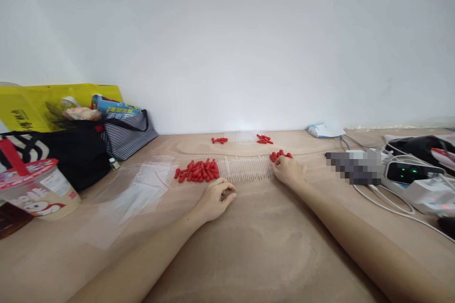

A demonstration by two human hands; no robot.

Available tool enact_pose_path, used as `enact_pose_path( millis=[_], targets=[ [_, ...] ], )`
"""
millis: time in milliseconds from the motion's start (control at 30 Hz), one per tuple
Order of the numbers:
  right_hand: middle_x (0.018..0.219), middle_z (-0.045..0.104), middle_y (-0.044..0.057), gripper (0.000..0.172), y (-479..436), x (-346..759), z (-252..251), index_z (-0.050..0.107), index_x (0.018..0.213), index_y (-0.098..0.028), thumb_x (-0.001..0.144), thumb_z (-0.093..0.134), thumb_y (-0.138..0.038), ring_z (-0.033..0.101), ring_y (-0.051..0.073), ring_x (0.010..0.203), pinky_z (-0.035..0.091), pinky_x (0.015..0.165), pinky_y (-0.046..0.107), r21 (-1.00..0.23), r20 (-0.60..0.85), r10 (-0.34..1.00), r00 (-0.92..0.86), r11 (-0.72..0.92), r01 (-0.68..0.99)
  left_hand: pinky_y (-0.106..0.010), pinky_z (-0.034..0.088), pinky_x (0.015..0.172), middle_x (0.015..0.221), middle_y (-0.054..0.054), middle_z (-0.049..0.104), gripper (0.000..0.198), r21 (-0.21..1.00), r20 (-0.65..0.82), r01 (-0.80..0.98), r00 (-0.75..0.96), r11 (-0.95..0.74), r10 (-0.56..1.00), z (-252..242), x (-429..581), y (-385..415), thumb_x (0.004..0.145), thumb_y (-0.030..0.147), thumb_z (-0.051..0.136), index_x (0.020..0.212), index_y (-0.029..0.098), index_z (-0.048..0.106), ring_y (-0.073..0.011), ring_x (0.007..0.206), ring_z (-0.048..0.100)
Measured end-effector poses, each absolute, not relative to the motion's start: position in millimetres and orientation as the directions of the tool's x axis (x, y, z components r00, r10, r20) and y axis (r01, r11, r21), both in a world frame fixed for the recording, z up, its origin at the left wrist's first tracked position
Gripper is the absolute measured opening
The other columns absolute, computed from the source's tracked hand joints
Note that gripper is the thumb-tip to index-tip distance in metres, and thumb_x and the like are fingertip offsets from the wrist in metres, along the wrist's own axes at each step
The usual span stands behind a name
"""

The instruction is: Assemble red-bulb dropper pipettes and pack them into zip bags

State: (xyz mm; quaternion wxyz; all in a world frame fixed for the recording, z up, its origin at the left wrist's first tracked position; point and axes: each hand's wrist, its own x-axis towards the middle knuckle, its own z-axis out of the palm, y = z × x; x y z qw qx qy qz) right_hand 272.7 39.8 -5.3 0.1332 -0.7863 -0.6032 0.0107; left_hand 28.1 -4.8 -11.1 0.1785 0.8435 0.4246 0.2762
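Observation:
My left hand (217, 199) rests on the table with its fingers loosely curled, thumb apart, and nothing visible in it. Just beyond it lies a heap of small red bulb-shaped pieces with narrow stems (199, 171). A row of thin clear tubes (245, 169) lies side by side between my two hands. At the row's right end, my right hand (287, 170) has its fingers drawn together, touching or close to a smaller pile of red pieces (280, 154). Its fingertips are partly hidden, so what they pinch cannot be made out.
Clear zip bags (142, 189) lie flat at left, near a drink cup (53, 194) and a striped bag (130, 135). Further back are small red groups (220, 140) and a clear bag (247, 137). Cables and a white charger (428, 194) occupy the right.

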Motion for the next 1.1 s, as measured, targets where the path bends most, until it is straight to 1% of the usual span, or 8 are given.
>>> enact_pose_path(
  millis=[133, 233, 400, 467, 567, 767, 967, 1100],
  targets=[
    [0.098, 0.059, 0.012, 0.029, 47, 265, 1, 0.061, 0.092, -0.018, 0.077, 0.040, -0.030, 0.049, 0.027, 0.103, 0.039, 0.078, 0.038, -0.188, 0.101, 0.963, 0.251, -0.229, 0.955, -0.024, 0.042, 0.063, 0.081, -0.003, 0.055, 0.011, 0.495, 0.351, 0.621, 0.497, -0.608, 0.793, -14, 28, -4, 0.077, 0.016, 0.050, 0.080, 0.017, 0.060, -0.0133, 0.069, 0.051],
    [0.107, 0.056, 0.013, 0.030, 50, 263, 2, 0.060, 0.096, -0.016, 0.076, 0.040, -0.026, 0.047, 0.025, 0.106, 0.035, 0.085, 0.038, -0.190, 0.092, 0.965, 0.245, -0.224, 0.956, -0.029, 0.041, 0.072, 0.081, -0.004, 0.055, 0.014, 0.380, 0.470, 0.716, 0.395, -0.585, 0.789, -14, 24, 2, 0.079, 0.017, 0.046, 0.081, 0.017, 0.060, -0.0170, 0.078, 0.050],
    [0.117, 0.050, 0.010, 0.034, 53, 263, -1, 0.057, 0.103, -0.018, 0.076, 0.039, -0.025, 0.042, 0.024, 0.111, 0.031, 0.090, 0.039, -0.209, 0.078, 0.966, 0.247, -0.226, 0.951, -0.037, 0.035, 0.076, 0.087, -0.007, 0.055, 0.018, 0.188, 0.581, 0.952, 0.089, -0.240, 0.809, -4, 10, 17, 0.075, 0.032, 0.052, 0.084, 0.019, 0.061, -0.0246, 0.087, 0.046],
    [0.117, 0.051, 0.010, 0.033, 54, 263, -2, 0.057, 0.102, -0.018, 0.075, 0.040, -0.025, 0.042, 0.025, 0.111, 0.031, 0.091, 0.039, -0.217, 0.074, 0.965, 0.251, -0.230, 0.949, -0.040, 0.033, 0.076, 0.088, -0.008, 0.054, 0.027, 0.138, 0.570, 0.983, 0.024, -0.124, 0.821, 2, 5, 23, 0.072, 0.043, 0.052, 0.082, 0.020, 0.062, -0.0276, 0.090, 0.045],
    [0.117, 0.050, 0.010, 0.032, 55, 262, -3, 0.058, 0.099, -0.018, 0.073, 0.042, -0.025, 0.042, 0.025, 0.111, 0.029, 0.093, 0.039, -0.226, 0.070, 0.963, 0.259, -0.237, 0.945, -0.041, 0.031, 0.077, 0.091, -0.010, 0.054, 0.039, 0.074, 0.538, 0.996, 0.001, -0.049, 0.843, 11, 3, 32, 0.069, 0.055, 0.049, 0.079, 0.020, 0.062, -0.0298, 0.093, 0.043],
    [0.117, 0.050, 0.010, 0.033, 58, 262, -4, 0.057, 0.100, -0.018, 0.072, 0.043, -0.027, 0.039, 0.023, 0.115, 0.027, 0.094, 0.037, -0.230, 0.061, 0.966, 0.249, -0.229, 0.946, -0.042, 0.029, 0.079, 0.094, -0.014, 0.055, 0.045, 0.071, 0.453, 0.993, -0.114, 0.092, 0.884, 22, 6, 57, 0.067, 0.058, 0.044, 0.072, 0.018, 0.065, -0.0317, 0.097, 0.042],
    [0.116, 0.051, 0.011, 0.031, 56, 260, -3, 0.056, 0.100, -0.016, 0.073, 0.042, -0.024, 0.040, 0.021, 0.114, 0.020, 0.098, 0.037, -0.234, 0.065, 0.972, 0.226, -0.205, 0.950, -0.043, 0.030, 0.080, 0.095, -0.016, 0.057, 0.045, 0.045, 0.348, 0.989, -0.150, 0.144, 0.926, 21, 2, 73, 0.065, 0.057, 0.047, 0.070, 0.016, 0.068, -0.0339, 0.099, 0.042],
    [0.108, 0.055, 0.012, 0.026, 53, 262, 3, 0.057, 0.092, -0.016, 0.076, 0.039, -0.024, 0.043, 0.022, 0.111, 0.026, 0.093, 0.038, -0.249, 0.073, 0.978, 0.194, -0.170, 0.953, -0.045, 0.032, 0.079, 0.092, -0.016, 0.058, 0.039, 0.071, 0.364, 0.992, -0.126, 0.108, 0.923, 22, 0, 73, 0.069, 0.051, 0.048, 0.067, 0.016, 0.067, -0.0346, 0.097, 0.044]
  ],
)
